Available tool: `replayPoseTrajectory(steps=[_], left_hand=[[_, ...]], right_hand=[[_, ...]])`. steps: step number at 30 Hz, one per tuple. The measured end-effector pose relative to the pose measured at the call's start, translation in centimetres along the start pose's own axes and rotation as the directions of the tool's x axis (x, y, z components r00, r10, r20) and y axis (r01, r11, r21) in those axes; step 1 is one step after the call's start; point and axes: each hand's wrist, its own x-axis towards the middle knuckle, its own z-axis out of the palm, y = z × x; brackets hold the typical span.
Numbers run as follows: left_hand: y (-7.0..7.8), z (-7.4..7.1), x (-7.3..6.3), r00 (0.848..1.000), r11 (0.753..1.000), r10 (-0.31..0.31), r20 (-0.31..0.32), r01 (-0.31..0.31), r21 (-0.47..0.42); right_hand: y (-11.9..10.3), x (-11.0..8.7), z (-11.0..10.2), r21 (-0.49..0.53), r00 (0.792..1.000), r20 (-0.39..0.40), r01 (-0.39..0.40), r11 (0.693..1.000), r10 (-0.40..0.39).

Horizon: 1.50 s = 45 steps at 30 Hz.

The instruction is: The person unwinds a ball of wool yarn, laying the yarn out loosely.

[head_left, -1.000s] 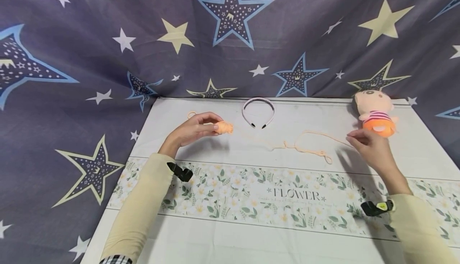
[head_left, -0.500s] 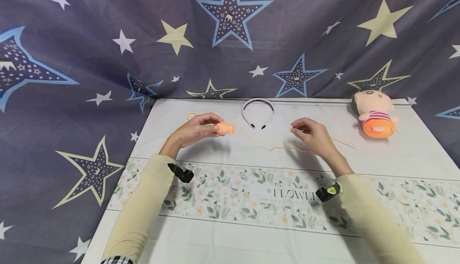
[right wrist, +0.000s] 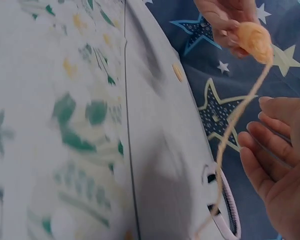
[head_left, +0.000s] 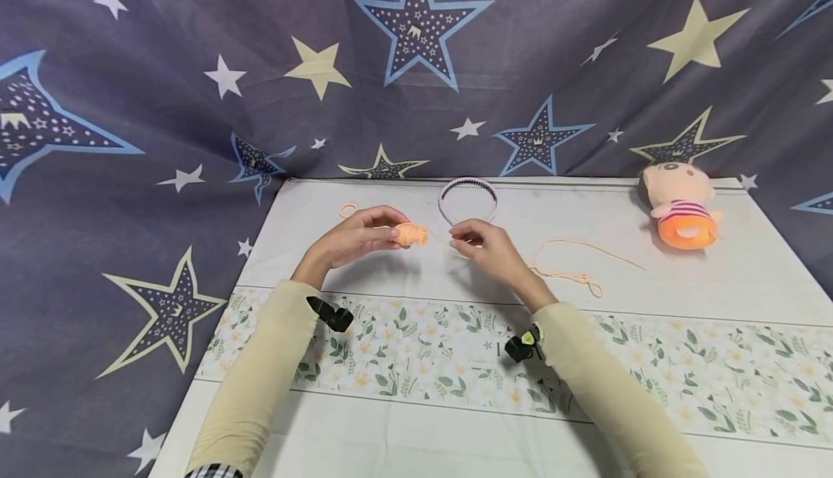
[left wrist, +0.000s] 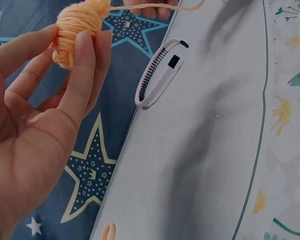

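Left hand grips the oval bundle of peach-orange yarn, above the white, floral-banded table toward its far edge, left of centre. Right hand relaxed, grasping nothing, beside the thin peach-orange strand. Judgement: keep strand lightly, evenly taut.

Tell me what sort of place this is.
Probably an indoor corner set up for tabletop crafts: a starry cloth hangs behind a covered table, and the left hand holds wound orange yarn. Whether it is a home or a studio, I cannot tell.
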Motion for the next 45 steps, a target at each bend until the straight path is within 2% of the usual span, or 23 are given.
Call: replayPoseTrajectory(steps=[7, 20, 25, 30, 36, 45], left_hand=[[-0.1, 0.0, 0.3, 1.0, 1.0, 0.001, 0.0, -0.001, 0.0], [-0.4, 0.0, 0.4, 0.998, 1.0, -0.011, -0.061, 0.012, 0.005], [-0.6, 0.0, 0.6, 0.996, 1.0, -0.007, -0.091, 0.01, 0.028], [-0.6, -0.1, 0.6, 0.994, 1.0, 0.011, -0.104, -0.008, 0.026], [-0.5, -0.4, 0.5, 0.993, 1.0, 0.009, -0.115, -0.006, 0.027], [-0.6, -0.7, 0.3, 0.993, 1.0, 0.004, -0.115, -0.003, 0.012]], right_hand=[[-0.5, 0.5, 1.4, 0.074, 1.0, 0.025, -0.008, 0.997, 0.006], [-2.0, -0.3, 1.3, 0.129, 0.999, 0.051, -0.015, 0.992, 0.009], [-1.9, -0.4, 1.4, 0.136, 0.998, 0.055, 0.016, 0.991, -0.024], [-2.3, -0.7, 0.9, 0.131, 0.996, 0.08, 0.026, 0.991, -0.037], [-2.6, -1.5, 0.0, 0.118, 0.993, 0.117, -0.011, 0.993, -0.002], [-1.8, -2.6, -1.7, 0.097, 0.994, 0.108, -0.039, 0.995, 0.028]])
